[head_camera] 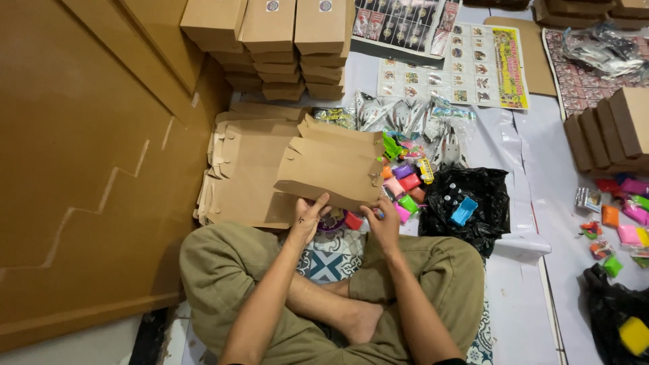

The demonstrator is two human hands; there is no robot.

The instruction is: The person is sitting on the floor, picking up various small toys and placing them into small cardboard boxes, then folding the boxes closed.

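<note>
Seated cross-legged on the floor [581,270], we hold a brown cardboard box [334,169], its flaps still loose, by its near bottom edge. The left hand [307,220] is closed on the near-left corner and the right hand [384,226] on the near-right corner, so the box rises away from both grips with its long axis running left to right between them, neither hand nearer. What lies inside the box we cannot tell.

Beneath it, a stack of flat box blanks [243,169] lies against the wooden wall. Just right of the box sits a heap of small coloured packets [405,186]; beyond that, an open black plastic bag [473,203] holds a blue piece and small bottles. Closed boxes [270,40] are stacked at the far edge.
</note>
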